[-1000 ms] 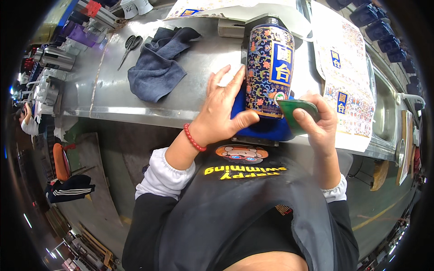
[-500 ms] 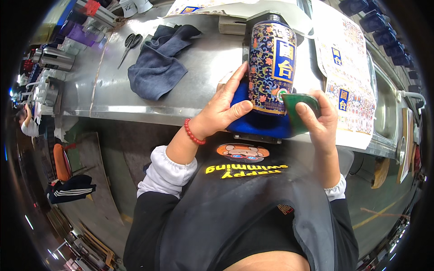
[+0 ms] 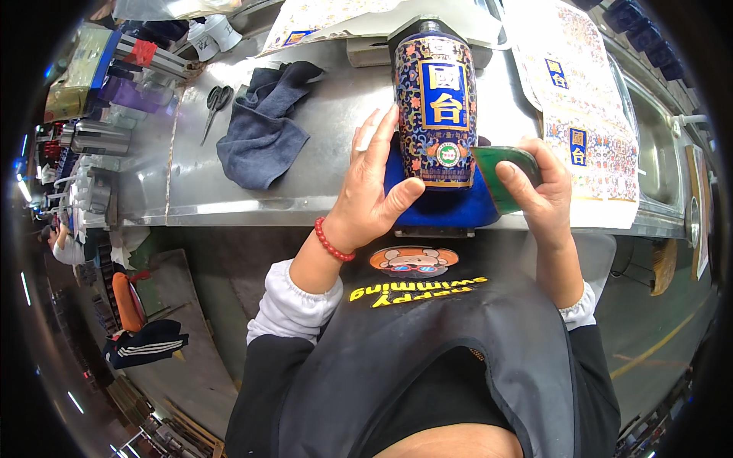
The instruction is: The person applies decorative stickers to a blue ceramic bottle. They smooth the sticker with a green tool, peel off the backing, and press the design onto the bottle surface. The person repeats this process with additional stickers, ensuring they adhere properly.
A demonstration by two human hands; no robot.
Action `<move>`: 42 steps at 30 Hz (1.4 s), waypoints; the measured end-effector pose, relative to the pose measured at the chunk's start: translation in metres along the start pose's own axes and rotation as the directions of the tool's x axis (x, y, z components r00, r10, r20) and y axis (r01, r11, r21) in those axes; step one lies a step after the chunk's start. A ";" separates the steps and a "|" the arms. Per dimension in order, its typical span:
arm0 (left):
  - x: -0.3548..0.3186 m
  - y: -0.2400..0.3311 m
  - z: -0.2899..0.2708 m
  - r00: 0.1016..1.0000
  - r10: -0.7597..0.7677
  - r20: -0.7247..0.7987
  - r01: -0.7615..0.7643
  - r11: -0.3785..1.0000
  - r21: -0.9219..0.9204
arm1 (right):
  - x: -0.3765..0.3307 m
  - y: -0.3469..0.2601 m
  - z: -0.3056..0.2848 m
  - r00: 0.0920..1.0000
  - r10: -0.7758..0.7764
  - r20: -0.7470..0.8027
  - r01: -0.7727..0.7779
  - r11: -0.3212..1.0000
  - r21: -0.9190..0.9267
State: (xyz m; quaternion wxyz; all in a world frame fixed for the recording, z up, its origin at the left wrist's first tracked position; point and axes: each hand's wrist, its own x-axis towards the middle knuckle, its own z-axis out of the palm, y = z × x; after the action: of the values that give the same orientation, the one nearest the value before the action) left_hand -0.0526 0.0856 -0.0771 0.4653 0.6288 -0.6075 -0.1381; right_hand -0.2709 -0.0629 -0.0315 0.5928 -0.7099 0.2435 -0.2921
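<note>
A dark blue bottle with a dense floral pattern lies on a blue padded rest, its neck pointing away from me. A blue panel with a gold border faces up on its front. My left hand is open along the bottle's left side, fingers extended and thumb near the lower edge; whether the fingertips touch it is hard to tell. Between the thumb and fingers of my right hand is a flat green scraper, held beside the bottle's lower right edge.
A grey-blue cloth and black-handled scissors lie on the metal table to the left. Printed decal sheets cover the right side, next to a sink. More dark blue bottles stand at the far right.
The bottle has turned so its bordered panel, earlier toward the right, now faces up more squarely. The scraper sits slightly apart from it. The whole view has shifted a little.
</note>
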 end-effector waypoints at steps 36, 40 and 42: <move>0.007 0.033 0.013 0.998 0.062 -0.018 -0.044 0.851 0.523 | -0.006 0.017 0.020 0.970 0.083 -0.226 -0.057 0.991 0.122; 0.012 0.026 0.010 0.991 0.134 0.023 -0.130 0.887 0.443 | -0.005 0.018 0.021 0.970 0.142 -0.197 -0.079 0.952 0.296; 0.012 0.022 0.006 0.997 0.063 0.035 -0.071 0.932 0.355 | -0.002 0.016 0.022 0.980 0.126 -0.151 -0.089 0.969 0.230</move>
State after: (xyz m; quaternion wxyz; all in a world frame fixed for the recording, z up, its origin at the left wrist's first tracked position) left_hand -0.0685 0.0758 -0.0588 0.3415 0.6798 -0.6488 -0.0171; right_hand -0.2569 -0.0492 -0.0503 0.6613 -0.5983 0.2956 -0.3425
